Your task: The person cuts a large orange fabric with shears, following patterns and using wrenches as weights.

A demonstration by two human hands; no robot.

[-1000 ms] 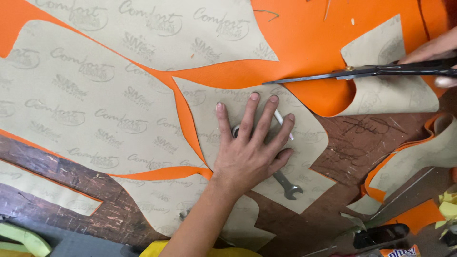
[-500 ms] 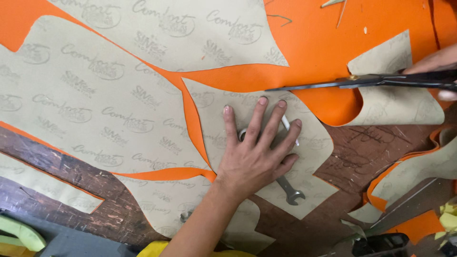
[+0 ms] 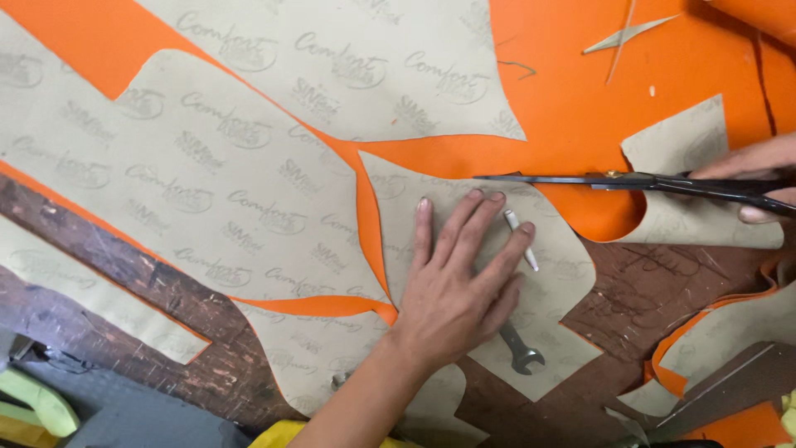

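Note:
My left hand (image 3: 456, 286) lies flat, fingers spread, on a beige printed paper pattern piece (image 3: 564, 265) that rests on orange sheet material (image 3: 572, 108). A metal wrench (image 3: 521, 353) lies on the pattern, partly under my palm. My right hand (image 3: 759, 178) at the right edge grips long black scissors (image 3: 605, 181). Their blades are closed or nearly so, and the tip points left just above my left fingertips, along the pattern's upper edge.
Larger beige pattern pieces (image 3: 207, 191) cover the orange sheet to the left and top. Dark worn wooden table (image 3: 663, 290) shows at right and lower left. Orange and beige offcuts (image 3: 705, 357) lie at lower right. A thin paper sliver (image 3: 626, 33) sits at the top.
The scissors have advanced leftward along the pattern's top edge through the orange sheet. My left hand stays pressed on the pattern, shifted slightly.

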